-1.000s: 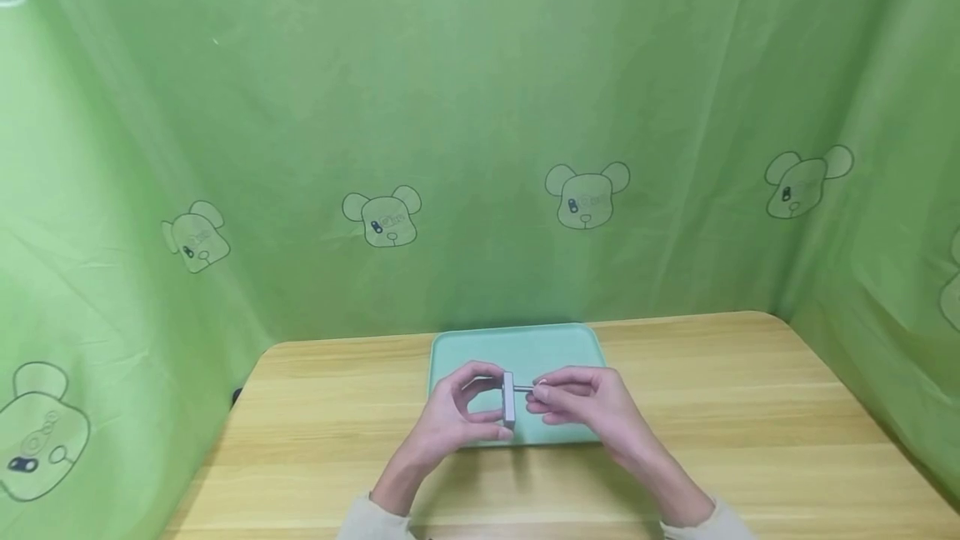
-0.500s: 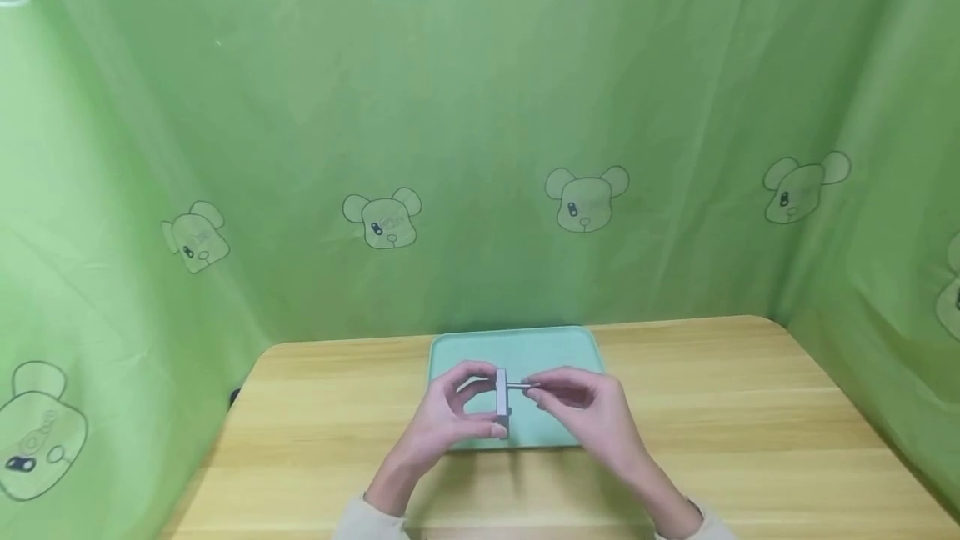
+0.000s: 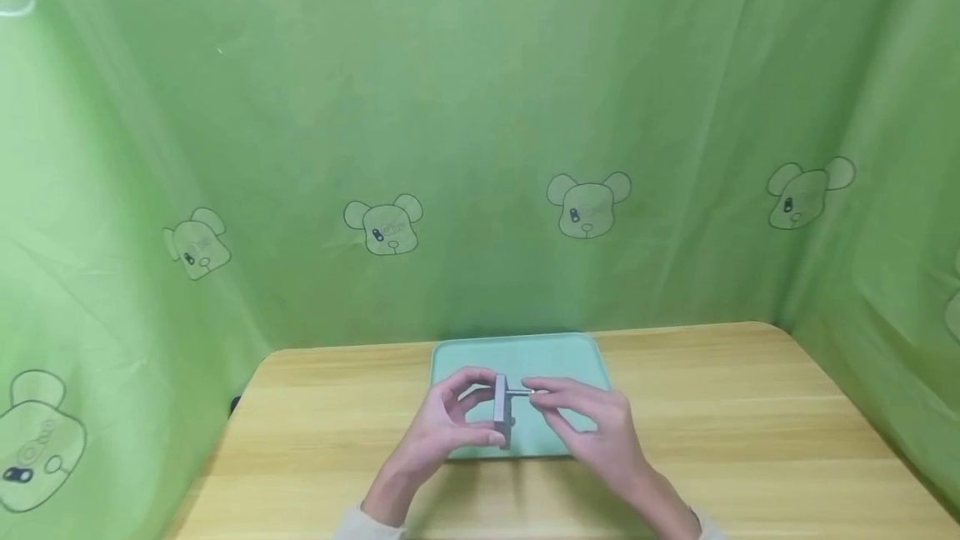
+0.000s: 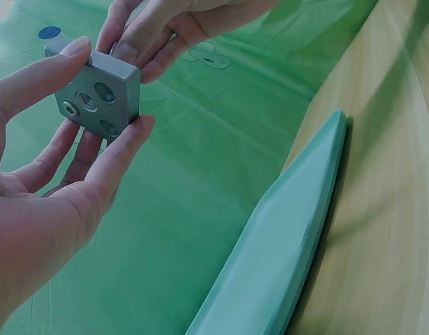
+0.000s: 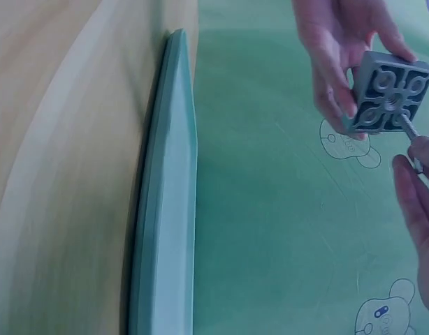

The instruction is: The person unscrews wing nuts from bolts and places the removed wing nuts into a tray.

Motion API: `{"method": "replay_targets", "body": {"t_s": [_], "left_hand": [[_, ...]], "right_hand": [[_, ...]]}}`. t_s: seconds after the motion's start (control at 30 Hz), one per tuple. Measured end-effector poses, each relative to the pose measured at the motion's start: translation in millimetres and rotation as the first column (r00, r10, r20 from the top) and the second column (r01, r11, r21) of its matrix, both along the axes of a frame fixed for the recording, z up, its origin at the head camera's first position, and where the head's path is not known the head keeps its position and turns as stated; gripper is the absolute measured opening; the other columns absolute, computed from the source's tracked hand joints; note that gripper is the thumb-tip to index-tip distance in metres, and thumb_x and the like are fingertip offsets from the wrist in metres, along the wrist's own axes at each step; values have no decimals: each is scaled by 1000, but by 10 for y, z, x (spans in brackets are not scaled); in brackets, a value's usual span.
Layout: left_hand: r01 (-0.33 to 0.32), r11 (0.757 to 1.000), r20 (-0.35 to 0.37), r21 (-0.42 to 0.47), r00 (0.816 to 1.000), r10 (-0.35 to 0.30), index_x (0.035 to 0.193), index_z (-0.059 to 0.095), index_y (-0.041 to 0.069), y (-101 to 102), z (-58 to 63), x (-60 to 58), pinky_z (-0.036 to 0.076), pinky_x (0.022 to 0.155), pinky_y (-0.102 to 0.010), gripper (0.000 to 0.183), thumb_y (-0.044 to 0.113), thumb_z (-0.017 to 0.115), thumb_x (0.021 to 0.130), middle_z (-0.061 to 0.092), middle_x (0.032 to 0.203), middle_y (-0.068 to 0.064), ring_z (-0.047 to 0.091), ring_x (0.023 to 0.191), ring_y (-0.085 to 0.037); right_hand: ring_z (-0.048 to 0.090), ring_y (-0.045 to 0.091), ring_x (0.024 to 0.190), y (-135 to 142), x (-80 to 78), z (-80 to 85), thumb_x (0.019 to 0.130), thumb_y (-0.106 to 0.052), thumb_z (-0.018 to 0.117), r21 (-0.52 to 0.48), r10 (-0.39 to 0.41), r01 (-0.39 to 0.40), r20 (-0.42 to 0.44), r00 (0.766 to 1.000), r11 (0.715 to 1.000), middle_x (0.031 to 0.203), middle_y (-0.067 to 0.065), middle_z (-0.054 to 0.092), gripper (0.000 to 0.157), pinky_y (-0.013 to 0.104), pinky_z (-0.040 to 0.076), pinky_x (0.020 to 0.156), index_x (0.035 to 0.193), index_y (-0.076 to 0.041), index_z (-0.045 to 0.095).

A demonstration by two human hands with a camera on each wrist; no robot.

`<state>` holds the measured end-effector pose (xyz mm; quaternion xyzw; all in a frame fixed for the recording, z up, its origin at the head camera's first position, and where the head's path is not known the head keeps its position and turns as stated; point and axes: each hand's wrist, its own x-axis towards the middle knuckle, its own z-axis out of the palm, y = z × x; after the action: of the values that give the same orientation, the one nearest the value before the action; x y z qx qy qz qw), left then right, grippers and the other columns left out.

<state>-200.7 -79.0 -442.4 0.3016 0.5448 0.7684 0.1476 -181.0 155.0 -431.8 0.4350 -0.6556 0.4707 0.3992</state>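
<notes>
My left hand (image 3: pixel 438 427) grips a square grey metal block (image 4: pixel 103 94) by its edges, thumb on one side and fingers on the other. One face has several round holes, and a socket-like bolt head sits in one of them. The right wrist view shows the ribbed opposite face, from which a thin threaded bolt (image 5: pixel 408 127) sticks out. My right hand (image 3: pixel 600 427) pinches the bolt's outer end between thumb and fingertips. A small shiny piece shows at those fingertips, too small to identify. Both hands are raised above a mint-green tray (image 3: pixel 555 440).
The tray lies near the back of a light wooden table (image 3: pixel 712 423). Behind and on both sides hangs a green curtain (image 3: pixel 480 107) printed with bear heads. A small dark object (image 3: pixel 235 403) shows at the table's left edge.
The block has shifted slightly left in my left hand's grip. My right fingers have changed position around the bolt's end and look straighter. The head view has tilted a little.
</notes>
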Motion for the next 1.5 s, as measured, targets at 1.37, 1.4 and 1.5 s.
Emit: {"method": "replay_targets", "body": {"t_s": [1.37,1.4,1.5], "left_hand": [[-99,990,-25,-102,995,97,131,55,-4,40,-65,-37,57,102,-51,68,-14,82,69,54,134,-19,51,133,-39],[-103,988,-33,-111,994,100,131,56,-3,44,-65,-38,57,101,-51,68,-14,83,69,54,133,-19,52,132,-38],[-115,984,-57,-139,992,108,130,57,-2,51,-69,-40,58,100,-50,69,-14,84,68,56,134,-19,54,130,-35]], "right_hand": [[74,34,102,147,41,43,99,-20,69,-346,338,12,922,192,938,114,21,73,39,44,63,91,120,13,65],[74,33,102,153,37,39,99,-20,69,-348,341,8,922,183,938,113,21,73,38,44,63,91,119,13,65],[74,31,102,166,29,32,99,-20,69,-341,339,-12,926,166,940,114,22,73,38,43,63,91,120,12,65]]}}
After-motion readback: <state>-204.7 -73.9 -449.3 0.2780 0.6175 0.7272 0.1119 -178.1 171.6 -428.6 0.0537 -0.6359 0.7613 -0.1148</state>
